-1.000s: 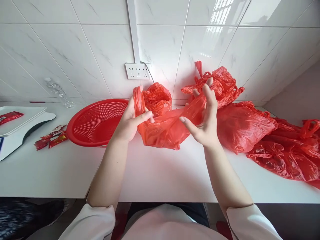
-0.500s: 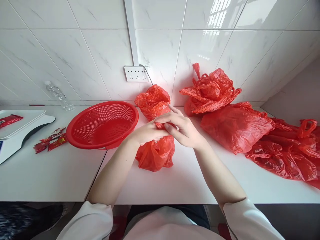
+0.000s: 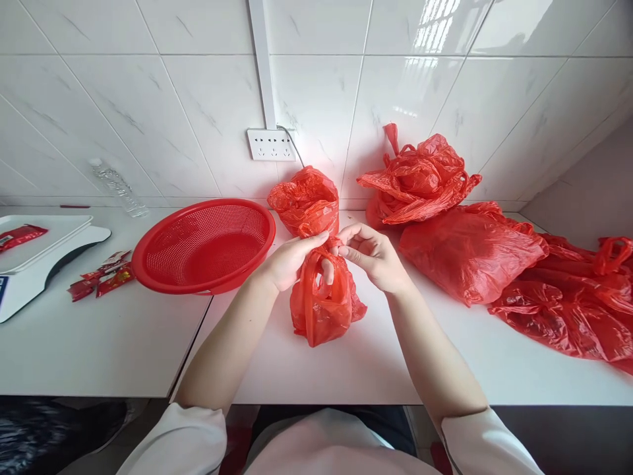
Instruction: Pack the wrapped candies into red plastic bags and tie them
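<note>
Both hands meet over the middle of the white counter (image 3: pixel 346 369). My left hand (image 3: pixel 291 260) and my right hand (image 3: pixel 370 254) each pinch the top of a small red plastic bag (image 3: pixel 324 303), which hangs below them with one handle loop showing and its bottom on the counter. The fingers of both hands are closed on the bag's handles. Just behind it stands another filled red bag (image 3: pixel 306 198) by the wall.
A red perforated basket (image 3: pixel 205 244) sits to the left. Farther left are red snack packets (image 3: pixel 99 277) and a white scale (image 3: pixel 44 247) with a packet on it. Filled and flat red bags (image 3: pixel 469 244) lie at the right. A clear bottle (image 3: pixel 116 188) leans on the tiled wall.
The bag was stretched wide between raised hands, then gathered as the hands came together and lowered. Now its handles are pinched at the top and a loop has formed.
</note>
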The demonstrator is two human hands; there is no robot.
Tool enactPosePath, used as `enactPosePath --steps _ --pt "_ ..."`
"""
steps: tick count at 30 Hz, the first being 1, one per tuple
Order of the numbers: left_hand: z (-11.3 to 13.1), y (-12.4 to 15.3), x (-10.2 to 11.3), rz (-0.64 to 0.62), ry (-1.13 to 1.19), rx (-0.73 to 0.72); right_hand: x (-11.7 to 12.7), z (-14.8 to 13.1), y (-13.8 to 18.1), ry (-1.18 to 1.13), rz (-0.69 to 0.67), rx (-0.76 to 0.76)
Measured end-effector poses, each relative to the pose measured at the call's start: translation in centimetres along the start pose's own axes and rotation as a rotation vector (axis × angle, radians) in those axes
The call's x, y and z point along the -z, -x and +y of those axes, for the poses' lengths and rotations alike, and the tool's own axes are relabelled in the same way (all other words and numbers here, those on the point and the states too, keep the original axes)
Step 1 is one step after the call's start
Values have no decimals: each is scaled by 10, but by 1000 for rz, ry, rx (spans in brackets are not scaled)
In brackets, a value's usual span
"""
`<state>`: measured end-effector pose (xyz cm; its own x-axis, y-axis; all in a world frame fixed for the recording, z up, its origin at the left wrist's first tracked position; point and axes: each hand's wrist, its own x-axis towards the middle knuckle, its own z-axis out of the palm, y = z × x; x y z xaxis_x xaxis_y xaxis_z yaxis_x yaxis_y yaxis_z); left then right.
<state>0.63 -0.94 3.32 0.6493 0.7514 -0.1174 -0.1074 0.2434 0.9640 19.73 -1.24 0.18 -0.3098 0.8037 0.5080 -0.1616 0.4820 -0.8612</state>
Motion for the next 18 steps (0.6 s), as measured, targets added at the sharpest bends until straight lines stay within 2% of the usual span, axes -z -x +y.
enactPosePath --steps 3,4,5,8,9,11,13,14,18 --pt "-5 -2 0 -24 113 -1 2 -4 7 84 172 118" --pt "-6 -2 0 -11 167 -7 4 -6 10 129 189 169" --pt "-7 -2 1 11 233 -4 6 -9 13 190 159 213" --pt "-11 -3 4 82 435 69 10 -14 21 386 -110 264" --pt "-12 -3 4 96 476 89 10 -13 22 412 -153 269" --pt "-14 -5 2 96 481 87 6 -7 22 349 -76 277" --pt "-15 -5 -1 59 363 31 -1 4 18 190 72 223" --pt "-14 -3 -3 30 253 -1 -5 10 15 115 103 161" --pt "-13 7 -5 -59 -447 -174 -21 29 10 -1 -1 -164"
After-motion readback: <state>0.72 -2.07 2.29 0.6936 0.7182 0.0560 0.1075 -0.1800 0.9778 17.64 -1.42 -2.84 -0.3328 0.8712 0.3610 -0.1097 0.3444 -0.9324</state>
